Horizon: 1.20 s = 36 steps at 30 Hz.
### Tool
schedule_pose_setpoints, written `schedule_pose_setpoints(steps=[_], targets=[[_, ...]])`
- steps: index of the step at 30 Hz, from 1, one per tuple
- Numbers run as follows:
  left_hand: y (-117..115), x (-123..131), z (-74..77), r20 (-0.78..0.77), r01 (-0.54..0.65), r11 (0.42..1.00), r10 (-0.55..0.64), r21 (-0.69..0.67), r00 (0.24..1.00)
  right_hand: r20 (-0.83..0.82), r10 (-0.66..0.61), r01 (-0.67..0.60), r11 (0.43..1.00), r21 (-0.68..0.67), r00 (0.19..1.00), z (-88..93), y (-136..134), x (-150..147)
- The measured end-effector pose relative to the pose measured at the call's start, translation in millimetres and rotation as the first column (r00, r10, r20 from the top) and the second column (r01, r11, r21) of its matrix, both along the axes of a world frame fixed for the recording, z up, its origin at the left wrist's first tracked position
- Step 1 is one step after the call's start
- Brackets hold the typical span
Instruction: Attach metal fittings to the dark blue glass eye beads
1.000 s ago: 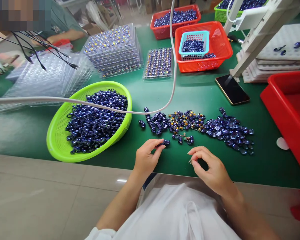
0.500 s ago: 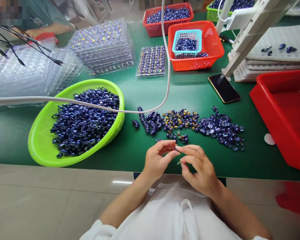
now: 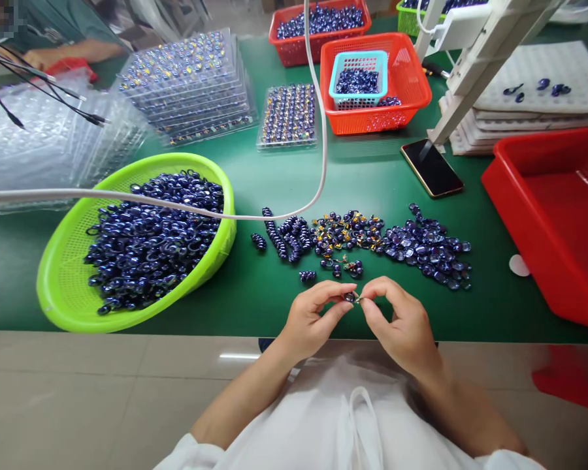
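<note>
Between the thumb and fingers of my left hand is a small dark blue, shiny ring-like piece. My right hand pinches a tiny pale metallic bit against that piece's right side; its exact kind is too small to tell. Just beyond the fingertips lie a few loose blue pieces and a short row of blue rings. Behind them are blue rings in rows, a pile of blue pieces with gold-coloured parts, and a heap of flat, glassy blue pieces.
A green basket full of blue rings stands left. Clear trays are stacked behind it. Red baskets, a phone and a red bin stand farther right. A white cable hangs across. Another person's arm rests far left.
My right hand has shifted its grip and brought the metallic bit up to the blue piece in my left hand. The view has shifted slightly.
</note>
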<state>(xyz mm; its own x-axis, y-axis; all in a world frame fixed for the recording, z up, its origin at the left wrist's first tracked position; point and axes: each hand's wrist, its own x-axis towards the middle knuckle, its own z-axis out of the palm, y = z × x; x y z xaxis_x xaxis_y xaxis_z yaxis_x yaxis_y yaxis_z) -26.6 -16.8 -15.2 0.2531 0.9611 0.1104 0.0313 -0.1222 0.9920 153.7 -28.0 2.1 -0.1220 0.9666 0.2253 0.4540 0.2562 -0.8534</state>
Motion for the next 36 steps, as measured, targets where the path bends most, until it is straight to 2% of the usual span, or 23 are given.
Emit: schedule_pose_setpoints(steps=[5, 9, 14, 21, 31, 34, 36], targets=[[3, 0, 2.0, -0.105, 0.061, 0.970, -0.037, 0.234, 0.994, 0.001, 0.070, -0.070, 0.991, -0.115, 0.998, 3.9, 6, 0], [3, -1, 1.9, -0.169, 0.081, 0.951, -0.031, 0.297, 0.985, -0.011, 0.071, -0.072, 0.974, -0.213, 0.997, 5.9, 9, 2], [2, -2, 3.3, -0.210, 0.048, 0.971, 0.002, 0.234, 0.978, -0.030, 0.095, -0.099, 0.944, -0.316, 0.995, 6.9, 11, 4], [2, -4, -0.2, -0.232, 0.088, 0.975, -0.039, 0.205, 0.972, -0.034, 0.177, -0.176, 0.905, -0.388, 0.984, 6.8, 13, 9], [-4, -1, 1.3, -0.178, 0.079, 0.957, -0.029, 0.279, 0.984, 0.039, 0.226, -0.191, 0.892, -0.410, 0.973, 9.7, 21, 13], [-6, 0, 4.7, -0.159, 0.055, 0.981, -0.025, 0.188, 0.987, 0.047, 0.244, -0.207, 0.897, -0.391, 0.969, 9.6, 23, 12], [-7, 1, 6.8, -0.131, 0.005, 0.999, 0.000, 0.039, 0.991, 0.042, 0.248, -0.216, 0.902, -0.373, 0.968, 8.5, 24, 10]])
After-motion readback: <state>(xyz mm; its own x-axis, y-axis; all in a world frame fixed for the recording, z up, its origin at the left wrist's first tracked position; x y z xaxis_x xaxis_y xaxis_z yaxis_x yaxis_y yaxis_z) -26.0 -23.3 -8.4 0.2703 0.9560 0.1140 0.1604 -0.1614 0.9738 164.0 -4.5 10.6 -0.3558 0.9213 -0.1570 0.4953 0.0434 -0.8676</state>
